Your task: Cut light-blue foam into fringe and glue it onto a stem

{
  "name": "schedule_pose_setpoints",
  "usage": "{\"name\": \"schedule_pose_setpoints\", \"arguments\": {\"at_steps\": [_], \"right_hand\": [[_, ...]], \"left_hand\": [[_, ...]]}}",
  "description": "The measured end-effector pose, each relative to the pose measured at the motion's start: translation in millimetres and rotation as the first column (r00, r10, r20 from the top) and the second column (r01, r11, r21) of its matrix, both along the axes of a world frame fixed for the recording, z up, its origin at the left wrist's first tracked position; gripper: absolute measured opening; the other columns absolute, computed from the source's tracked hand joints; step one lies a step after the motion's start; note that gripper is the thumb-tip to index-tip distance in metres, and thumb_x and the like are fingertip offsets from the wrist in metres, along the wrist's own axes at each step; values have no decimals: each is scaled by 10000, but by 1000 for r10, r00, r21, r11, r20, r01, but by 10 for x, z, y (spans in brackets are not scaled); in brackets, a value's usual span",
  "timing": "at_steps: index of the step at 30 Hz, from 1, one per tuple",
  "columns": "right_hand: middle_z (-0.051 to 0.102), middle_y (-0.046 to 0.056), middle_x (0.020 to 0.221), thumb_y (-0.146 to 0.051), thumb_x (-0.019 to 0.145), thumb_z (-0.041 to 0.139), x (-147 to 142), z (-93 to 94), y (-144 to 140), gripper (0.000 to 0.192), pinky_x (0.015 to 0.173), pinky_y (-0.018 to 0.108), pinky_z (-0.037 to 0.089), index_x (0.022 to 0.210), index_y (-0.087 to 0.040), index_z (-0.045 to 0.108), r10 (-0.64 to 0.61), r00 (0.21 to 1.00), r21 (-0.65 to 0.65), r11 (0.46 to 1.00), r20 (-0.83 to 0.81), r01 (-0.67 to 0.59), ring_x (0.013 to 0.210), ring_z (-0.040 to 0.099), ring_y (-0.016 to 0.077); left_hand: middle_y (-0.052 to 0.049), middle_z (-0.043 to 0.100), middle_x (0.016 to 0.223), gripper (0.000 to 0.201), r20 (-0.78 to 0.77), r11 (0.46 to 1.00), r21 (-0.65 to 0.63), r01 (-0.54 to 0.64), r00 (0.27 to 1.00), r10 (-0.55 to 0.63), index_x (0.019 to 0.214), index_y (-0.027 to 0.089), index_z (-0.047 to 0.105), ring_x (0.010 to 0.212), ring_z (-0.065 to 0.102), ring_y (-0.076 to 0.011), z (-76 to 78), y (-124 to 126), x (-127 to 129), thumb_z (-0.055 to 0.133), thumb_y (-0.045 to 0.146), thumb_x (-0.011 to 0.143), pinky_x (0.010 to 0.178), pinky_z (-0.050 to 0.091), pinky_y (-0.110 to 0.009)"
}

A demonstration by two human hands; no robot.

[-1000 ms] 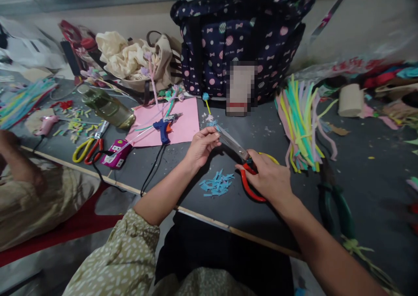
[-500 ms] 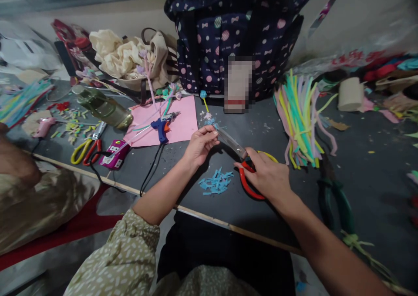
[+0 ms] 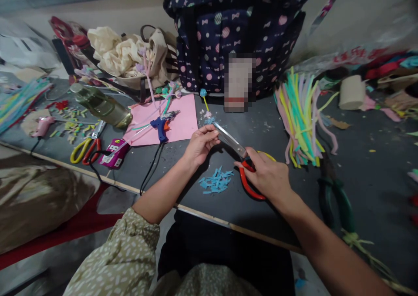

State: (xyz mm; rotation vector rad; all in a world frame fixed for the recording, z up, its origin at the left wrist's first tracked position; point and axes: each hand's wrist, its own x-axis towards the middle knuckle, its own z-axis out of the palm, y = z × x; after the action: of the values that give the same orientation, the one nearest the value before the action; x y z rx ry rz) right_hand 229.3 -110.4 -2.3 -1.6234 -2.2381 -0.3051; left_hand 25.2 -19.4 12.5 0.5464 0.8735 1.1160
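Note:
My right hand (image 3: pixel 269 174) grips a pair of scissors (image 3: pixel 230 142) with red and yellow handles. Their blades look nearly closed and point up and left toward my left hand (image 3: pixel 204 143). The left thumb and fingertips are pinched together beside the blade tips; what they hold, if anything, is too small to make out. A bit of blue fuzz (image 3: pixel 209 120) shows just beyond the tips. Below, between my hands, lies a small pile of short blue pieces (image 3: pixel 216 180). Past the fingers rests a yellow stem with a fuzzy blue head (image 3: pixel 203 93).
A blue glue gun (image 3: pixel 160 128) rests on pink paper (image 3: pixel 184 117), its cord running to the table edge. On the left are a bottle (image 3: pixel 104 106) and other scissors (image 3: pixel 86 150). To the right lie bundled pipe cleaners (image 3: pixel 298 122) and green-handled pliers (image 3: pixel 336 200). A patterned bag (image 3: pixel 209 48) stands behind.
My hands stay almost in place, and the scissor blades now catch more light. Another person's arm at the left edge has moved out of view.

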Motion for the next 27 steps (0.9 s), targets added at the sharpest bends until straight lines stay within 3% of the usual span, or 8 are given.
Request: {"name": "schedule_pose_setpoints", "arguments": {"at_steps": [11,18,23,27], "right_hand": [[712,69,840,-517,979,387,-1,-1,12,461,540,287,253,1182,-168,610,11,1000,-116,993,-15,-13,703,636,178],[674,71,808,-602,924,423,90,63,80,526,554,283,228,1179,-178,602,-129,991,-89,988,-22,127,697,599,198],[652,93,819,-596,904,443,146,136,104,568,588,292,242,1225,-147,577,-181,983,-55,982,29,183,731,574,218],[647,100,848,-514,913,464,177,100,133,506,632,303,274,1231,-137,581,-145,988,-21,989,60,147,802,565,233]], "left_hand": [[16,684,702,249,-26,1000,-24,18,1000,-18,813,143,643,547,609,-60,-11,12,-3,802,116,624,596,518,-184],[16,671,703,258,-53,1000,10,25,998,-25,829,147,652,569,597,-65,-31,46,-32,796,121,615,618,509,-201],[26,637,728,264,-176,979,189,78,983,-44,907,170,680,575,549,-66,24,12,-43,759,174,655,625,487,-216],[30,621,723,479,-359,897,365,251,926,-114,1134,222,674,627,533,-87,70,-58,-8,698,121,666,618,433,-207]]}}
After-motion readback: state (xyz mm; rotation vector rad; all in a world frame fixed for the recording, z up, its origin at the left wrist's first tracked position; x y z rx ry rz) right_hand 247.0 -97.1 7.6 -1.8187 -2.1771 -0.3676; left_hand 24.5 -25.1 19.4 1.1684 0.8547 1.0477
